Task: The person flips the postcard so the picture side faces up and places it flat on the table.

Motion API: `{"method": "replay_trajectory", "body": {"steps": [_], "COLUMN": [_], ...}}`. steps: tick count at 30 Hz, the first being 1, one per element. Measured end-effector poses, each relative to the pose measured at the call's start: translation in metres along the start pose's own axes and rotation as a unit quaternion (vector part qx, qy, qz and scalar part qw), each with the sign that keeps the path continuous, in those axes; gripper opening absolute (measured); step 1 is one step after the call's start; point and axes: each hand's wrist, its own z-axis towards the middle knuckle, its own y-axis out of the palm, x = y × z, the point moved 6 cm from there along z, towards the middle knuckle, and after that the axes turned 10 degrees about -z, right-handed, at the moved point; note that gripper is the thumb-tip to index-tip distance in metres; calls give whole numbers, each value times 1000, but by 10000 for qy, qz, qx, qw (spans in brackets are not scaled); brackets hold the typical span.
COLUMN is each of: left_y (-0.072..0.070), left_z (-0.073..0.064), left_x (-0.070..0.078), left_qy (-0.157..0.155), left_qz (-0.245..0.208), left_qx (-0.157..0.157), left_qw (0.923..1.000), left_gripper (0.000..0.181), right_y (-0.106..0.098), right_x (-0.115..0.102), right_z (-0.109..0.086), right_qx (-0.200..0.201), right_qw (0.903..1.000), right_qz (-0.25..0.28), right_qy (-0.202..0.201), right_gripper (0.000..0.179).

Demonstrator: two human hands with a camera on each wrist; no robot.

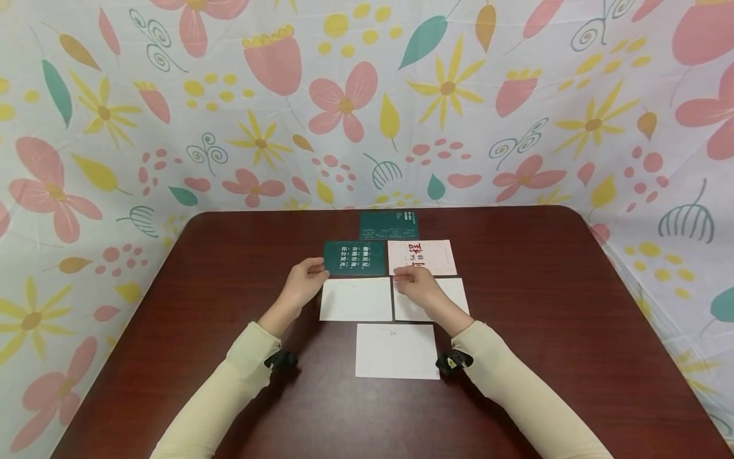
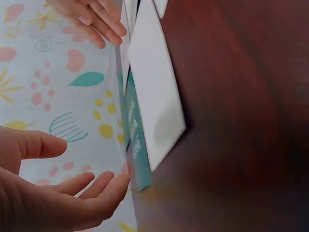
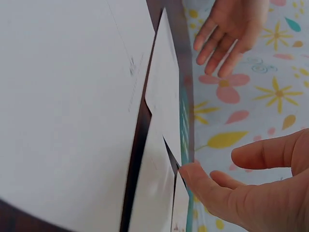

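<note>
Six-piece arrangement aside, several postcard-like cards lie flat on the table. My left hand (image 1: 299, 288) is at the left edge of a dark green card with white characters (image 1: 355, 258); its thumb and fingers are apart in the left wrist view, nothing between them. My right hand (image 1: 423, 290) hovers over the right-hand white card (image 1: 455, 294), near a pale card with red characters (image 1: 436, 250), and partly hides both. Its thumb and fingers stand apart, holding nothing. The left-hand white card (image 1: 355, 301) lies between the hands, and another white card (image 1: 397, 352) is nearer me.
Behind the rest, another dark green card (image 1: 388, 224) lies at the far edge of the reddish-brown table (image 1: 516, 268). A flower-patterned cloth (image 1: 367, 166) hangs behind and beside the table. Each wrist wears a small black camera.
</note>
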Motion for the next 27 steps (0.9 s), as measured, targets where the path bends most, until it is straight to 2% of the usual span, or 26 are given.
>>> {"method": "replay_trajectory", "body": {"steps": [8,14,27], "left_y": [-9,-7,-5], "left_z": [-9,-15,-12], "left_x": [-19,-27,-28], "left_qy": [-304,-427,-385], "left_qz": [-78,-300,-437], "left_qx": [-116,-258,-83], "left_qw": [9994,9983,9983], "left_gripper": [48,48,46], "right_y": [7,9,17], "right_x": [2,-1,-2], "right_z": [-4,-5,-1], "right_qx": [-125,-175,-320], "right_qw": [9999,9998,9989], "right_qz": [-28,72,324], "right_qy": [39,59,70], "right_gripper": [38,39,42]}}
